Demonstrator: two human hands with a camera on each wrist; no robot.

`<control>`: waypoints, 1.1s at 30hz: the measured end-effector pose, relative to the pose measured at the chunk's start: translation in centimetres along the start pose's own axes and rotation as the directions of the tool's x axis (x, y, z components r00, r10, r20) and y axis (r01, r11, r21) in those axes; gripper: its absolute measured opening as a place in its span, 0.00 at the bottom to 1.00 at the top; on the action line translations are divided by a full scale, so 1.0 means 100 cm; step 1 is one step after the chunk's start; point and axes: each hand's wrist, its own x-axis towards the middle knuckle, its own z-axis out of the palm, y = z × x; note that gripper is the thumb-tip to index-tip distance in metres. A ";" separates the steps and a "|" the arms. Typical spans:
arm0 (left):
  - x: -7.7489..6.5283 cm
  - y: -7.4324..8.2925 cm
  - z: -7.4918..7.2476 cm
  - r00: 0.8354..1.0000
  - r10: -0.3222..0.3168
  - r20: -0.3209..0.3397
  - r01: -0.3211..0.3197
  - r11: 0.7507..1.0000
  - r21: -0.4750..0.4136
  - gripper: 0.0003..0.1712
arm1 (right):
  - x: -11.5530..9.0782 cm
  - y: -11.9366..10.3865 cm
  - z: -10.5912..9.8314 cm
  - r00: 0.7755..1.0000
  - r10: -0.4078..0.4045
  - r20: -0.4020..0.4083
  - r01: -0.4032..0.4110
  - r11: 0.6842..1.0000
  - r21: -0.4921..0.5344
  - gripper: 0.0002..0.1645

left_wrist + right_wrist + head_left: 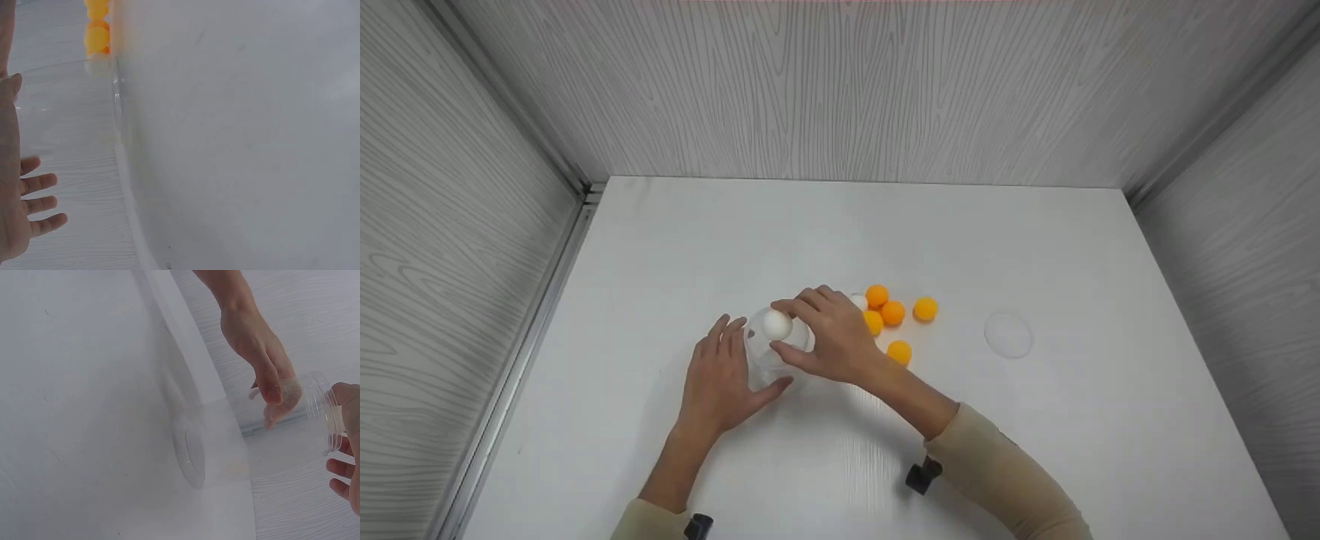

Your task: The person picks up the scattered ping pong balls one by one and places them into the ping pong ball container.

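Observation:
A clear plastic jar (275,450) stands upright on the white table, its ribbed mouth uppermost; from above it looks like a faint ring. My left hand (718,379) is spread around the jar's left and near sides, fingers fairly straight and thumb apart. Over the jar's mouth, my right hand (832,336) pinches a white ping-pong ball (777,325) between thumb and forefinger. In the right wrist view, the right fingers (342,468) are at the jar's rim and the ball is hidden. Through the jar's wall no ball shows inside.
Several orange ping-pong balls (893,313) lie right of the jar, with another white ball (859,301) partly behind my right hand. Farther right lies a thin clear round disc (1009,334). Grey wood-grain panels (847,90) enclose the table's back and sides.

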 end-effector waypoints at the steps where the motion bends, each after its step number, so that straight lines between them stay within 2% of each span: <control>1: 0.000 0.000 0.000 1.000 -0.003 0.005 0.003 1.000 0.000 0.61 | 0.000 0.000 0.000 1.000 -0.001 0.003 0.001 1.000 -0.002 0.27; 20: -0.001 0.001 -0.002 0.999 -0.008 0.032 0.007 1.000 0.023 0.63 | -0.002 0.002 -0.002 0.999 -0.038 0.010 0.038 0.999 -0.032 0.28; 33: 0.000 0.002 -0.003 0.999 -0.026 0.039 0.026 1.000 -0.012 0.61 | -0.008 0.006 -0.015 0.998 -0.054 -0.028 0.053 0.997 -0.052 0.31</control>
